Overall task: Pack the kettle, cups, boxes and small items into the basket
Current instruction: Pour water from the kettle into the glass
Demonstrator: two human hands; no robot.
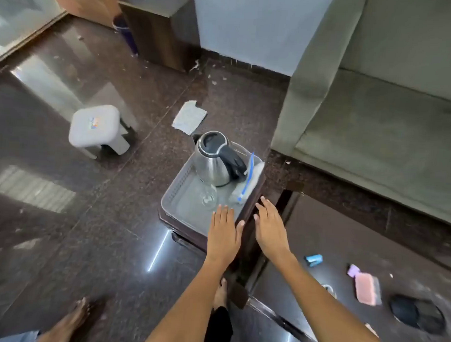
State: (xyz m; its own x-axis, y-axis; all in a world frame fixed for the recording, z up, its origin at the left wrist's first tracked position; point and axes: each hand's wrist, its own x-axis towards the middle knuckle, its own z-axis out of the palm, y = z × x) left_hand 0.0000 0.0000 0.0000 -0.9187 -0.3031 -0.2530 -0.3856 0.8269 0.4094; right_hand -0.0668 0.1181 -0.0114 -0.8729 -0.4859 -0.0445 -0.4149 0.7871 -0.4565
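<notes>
Both hands flat, fingers straight: left [224, 229] over basket [178, 194] near edge, right [270, 224] beside; kettle [214, 160] beyond.

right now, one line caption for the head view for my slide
Both open hands, left hand and right hand, reach toward a grey basket holding a steel kettle.

Two bare forearms without sleeves are seen, ending in a left hand [224, 231] and a right hand [270, 225] with no rings or watch. Bare feet are visible below, with a dark trouser leg.
</notes>
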